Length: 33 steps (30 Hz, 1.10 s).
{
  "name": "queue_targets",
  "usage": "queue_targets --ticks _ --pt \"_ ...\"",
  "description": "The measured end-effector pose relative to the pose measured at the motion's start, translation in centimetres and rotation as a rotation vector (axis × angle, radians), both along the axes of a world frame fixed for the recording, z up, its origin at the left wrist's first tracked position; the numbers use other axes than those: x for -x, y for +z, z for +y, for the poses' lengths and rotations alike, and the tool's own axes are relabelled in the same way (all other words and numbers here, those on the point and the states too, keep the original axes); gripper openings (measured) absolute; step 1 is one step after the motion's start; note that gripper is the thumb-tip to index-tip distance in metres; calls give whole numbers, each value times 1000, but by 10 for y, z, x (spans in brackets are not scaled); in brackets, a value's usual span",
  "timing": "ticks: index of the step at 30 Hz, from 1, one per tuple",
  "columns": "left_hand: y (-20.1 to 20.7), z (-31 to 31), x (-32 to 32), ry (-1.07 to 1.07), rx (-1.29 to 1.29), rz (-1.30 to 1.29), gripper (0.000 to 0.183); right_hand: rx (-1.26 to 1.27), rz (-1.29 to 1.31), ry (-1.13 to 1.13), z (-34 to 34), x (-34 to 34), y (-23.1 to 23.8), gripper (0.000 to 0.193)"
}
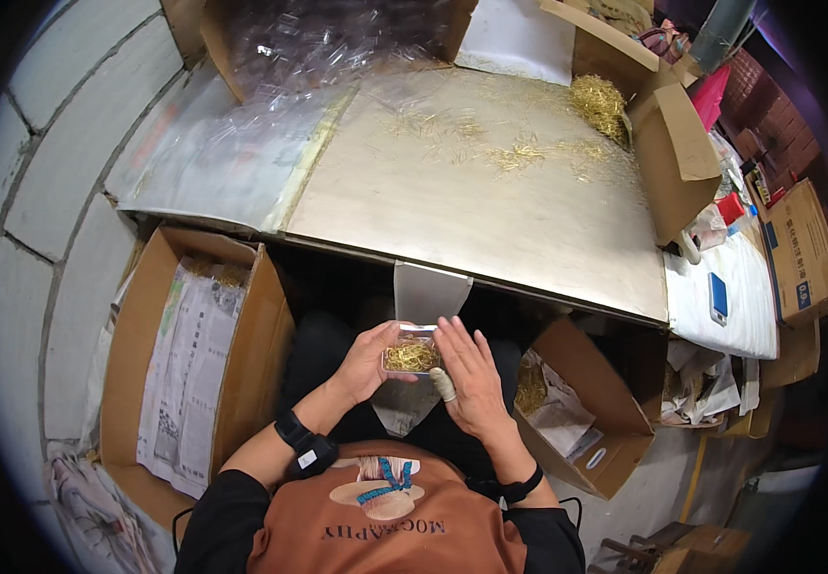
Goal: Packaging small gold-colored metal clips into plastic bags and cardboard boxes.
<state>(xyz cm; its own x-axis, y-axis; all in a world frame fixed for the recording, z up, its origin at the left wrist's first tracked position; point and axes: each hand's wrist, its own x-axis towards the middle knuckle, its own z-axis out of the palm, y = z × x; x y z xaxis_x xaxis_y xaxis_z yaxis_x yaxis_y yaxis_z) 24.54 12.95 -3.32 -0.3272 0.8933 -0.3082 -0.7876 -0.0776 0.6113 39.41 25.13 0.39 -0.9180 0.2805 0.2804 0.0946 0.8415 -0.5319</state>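
A small clear plastic box (411,355), filled with thin gold-coloured metal pieces like pins, is held over my lap just off the table's near edge. My left hand (367,361) grips its left side, thumb on one face and fingers beneath. At its right end my right hand (472,371) lies with fingers stretched out, seeming to touch the edge. A pale wrap covers my right thumb. The exact kind of the gold pieces is too small to make out.
On the table (414,191), loose gold pieces are scattered near a heap (599,107). A carton (232,48) of clear plastic boxes stands far left. Open cartons flank my legs, left (242,383) and right (615,421). A blue object (717,298) lies on white sheeting at right.
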Motion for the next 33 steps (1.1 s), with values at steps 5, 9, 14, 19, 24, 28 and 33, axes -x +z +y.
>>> queue_targets --ticks 5,9,14,19,24,28,33 --pt "-16 -8 11 11 56 126 31 -56 -55 63 -4 8 3 52" --pt "-10 -14 19 22 -25 40 33 45 107 -59 14 12 9 49" --pt "-12 -20 26 32 -38 3 30 -119 -66 129 -8 21 8 54" --pt "-23 -23 30 123 86 98 28 -157 -163 201 -13 40 -2 51" --pt "-20 -22 49 155 139 154 27 -85 -18 157 7 61 20 43" --pt "-17 -41 61 65 218 157 24 -60 37 66 50 108 27 38" --pt "-71 -68 62 -55 189 43 41 -259 -184 -129 148 211 28 49"
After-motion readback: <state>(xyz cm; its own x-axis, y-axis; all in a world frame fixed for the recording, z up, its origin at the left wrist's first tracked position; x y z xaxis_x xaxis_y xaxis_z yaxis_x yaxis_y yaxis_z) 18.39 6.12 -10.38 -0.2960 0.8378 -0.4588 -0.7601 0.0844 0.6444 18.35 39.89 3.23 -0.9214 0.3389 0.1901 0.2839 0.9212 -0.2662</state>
